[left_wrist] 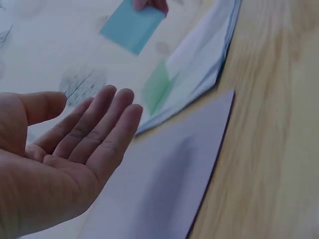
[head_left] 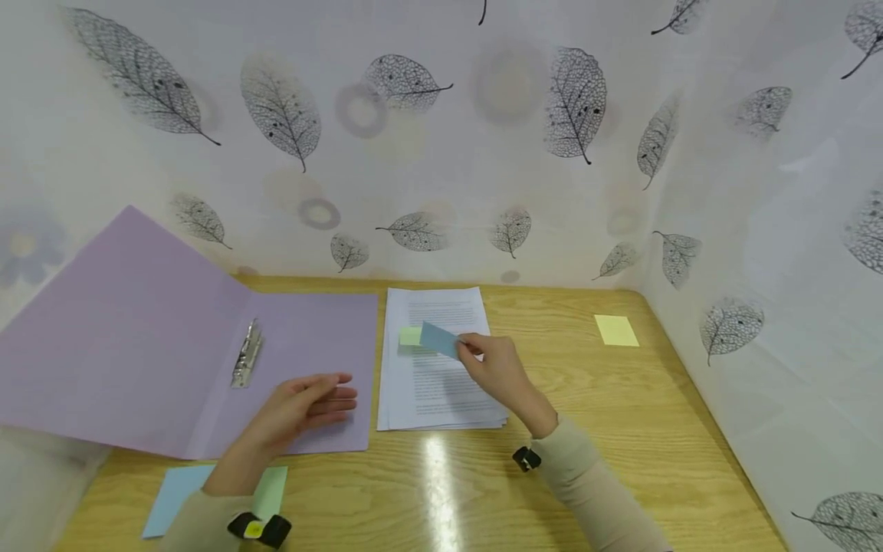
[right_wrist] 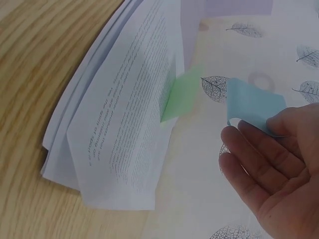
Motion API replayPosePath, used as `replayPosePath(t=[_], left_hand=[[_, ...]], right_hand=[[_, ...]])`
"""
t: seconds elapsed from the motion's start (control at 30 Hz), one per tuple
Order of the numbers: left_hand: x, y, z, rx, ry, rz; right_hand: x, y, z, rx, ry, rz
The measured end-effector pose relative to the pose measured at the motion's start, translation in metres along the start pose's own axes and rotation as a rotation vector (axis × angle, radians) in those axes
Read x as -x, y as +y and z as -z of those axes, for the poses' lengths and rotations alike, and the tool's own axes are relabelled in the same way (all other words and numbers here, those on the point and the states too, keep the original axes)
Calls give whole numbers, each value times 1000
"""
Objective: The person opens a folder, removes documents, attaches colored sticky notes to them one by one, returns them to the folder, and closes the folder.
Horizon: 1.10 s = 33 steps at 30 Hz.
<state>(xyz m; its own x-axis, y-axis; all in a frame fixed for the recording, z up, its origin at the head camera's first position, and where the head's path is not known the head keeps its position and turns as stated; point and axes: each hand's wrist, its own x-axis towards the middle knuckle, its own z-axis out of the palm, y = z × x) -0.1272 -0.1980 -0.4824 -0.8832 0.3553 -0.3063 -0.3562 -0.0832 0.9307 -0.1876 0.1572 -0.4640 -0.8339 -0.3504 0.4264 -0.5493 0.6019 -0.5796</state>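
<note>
Between thumb and fingers, my right hand [head_left: 498, 371] pinches a blue sticky note [head_left: 439, 340] above a stack of printed paper [head_left: 448, 391]. A green sticky note [head_left: 410, 336] is on the top sheet near its left side; in the right wrist view the green note [right_wrist: 182, 94] stands up from the page. My left hand [head_left: 303, 410] hovers over the right cover of an open purple folder [head_left: 313, 330], palm turned inward, fingers extended and holding nothing. The left wrist view shows this hand [left_wrist: 75, 149] near the folder's edge, with the blue note [left_wrist: 133, 26] beyond it.
A metal ring clip [head_left: 247, 356] sits by the folder's spine. Blue notes [head_left: 172, 494] and green notes [head_left: 270, 492] lie below the folder, partly behind the left forearm. A yellow note [head_left: 616, 330] lies at the right on the wooden table [head_left: 621, 406]. Leaf-patterned cloth [head_left: 441, 169] stands behind.
</note>
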Motion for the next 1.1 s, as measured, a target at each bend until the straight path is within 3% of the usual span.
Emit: replayPosePath(t=[0.23,0.47,0.6,0.8,0.9,1.0,1.1], left_hand=[[-50,2,-36,133,7,52],[-81,6,-62,232,75,83],[-88,6,-70,239,105,88],[-90,5,-72,203,160,71],[-91,3,-72,144,186,47],[-91,2,-75,72,225,19],[-91,1,-78,10,267,-11]], right_hand=[[2,0,-6,6,7,47],[5,-3,-14,37,-5,142],[9,-6,-18,111,-48,205],[12,-12,-16,193,-137,278],[12,-14,-12,197,-227,262],[10,-15,-5,188,-318,196],[7,-12,1,155,-339,112]])
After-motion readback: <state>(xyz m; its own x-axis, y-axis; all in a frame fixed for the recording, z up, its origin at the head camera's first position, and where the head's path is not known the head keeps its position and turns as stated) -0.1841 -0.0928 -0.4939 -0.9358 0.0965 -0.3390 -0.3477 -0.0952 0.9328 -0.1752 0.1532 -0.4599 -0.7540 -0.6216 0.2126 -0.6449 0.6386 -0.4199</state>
